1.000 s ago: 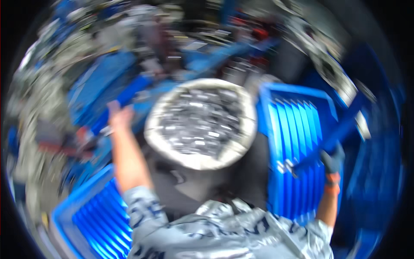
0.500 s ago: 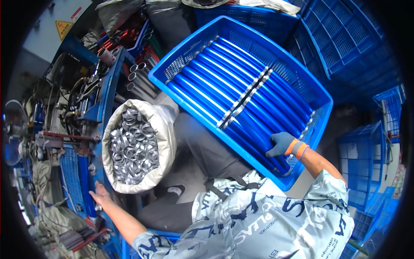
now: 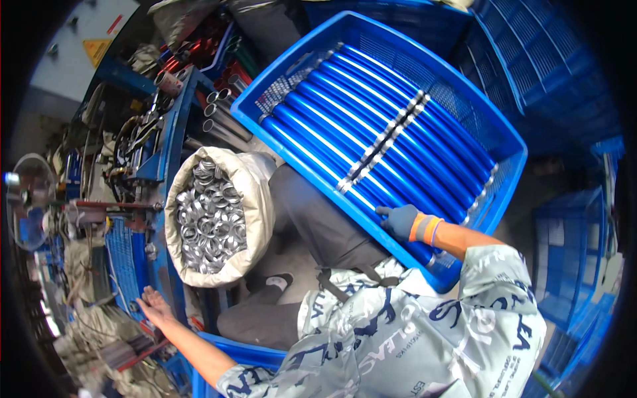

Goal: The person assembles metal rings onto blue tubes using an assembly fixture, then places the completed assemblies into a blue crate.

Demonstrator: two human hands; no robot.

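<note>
My right hand [image 3: 401,223], in a grey glove with an orange cuff, rests on the near row of shiny blue metal tubes [image 3: 371,136]. Its index finger is stretched out along a tube near the front wall, and it grips nothing that I can see. The tubes lie side by side in two rows, silvery at their ends, inside a blue plastic crate [image 3: 516,174]. Bare and palm up, my left hand [image 3: 156,307] is open with nothing in it, beside the workbench at the left.
A pale sack [image 3: 259,199] full of loose metal rings [image 3: 209,222] stands between the bench and the crate. Bare metal tubes [image 3: 222,119] lie behind it. Machinery [image 3: 136,142] lines the left side; blue crates [image 3: 531,53] are stacked at the right.
My right hand has slid left across the tubes toward the crate's front wall. The near-row tubes by it now lie more evenly. My left hand stays open and has turned palm up.
</note>
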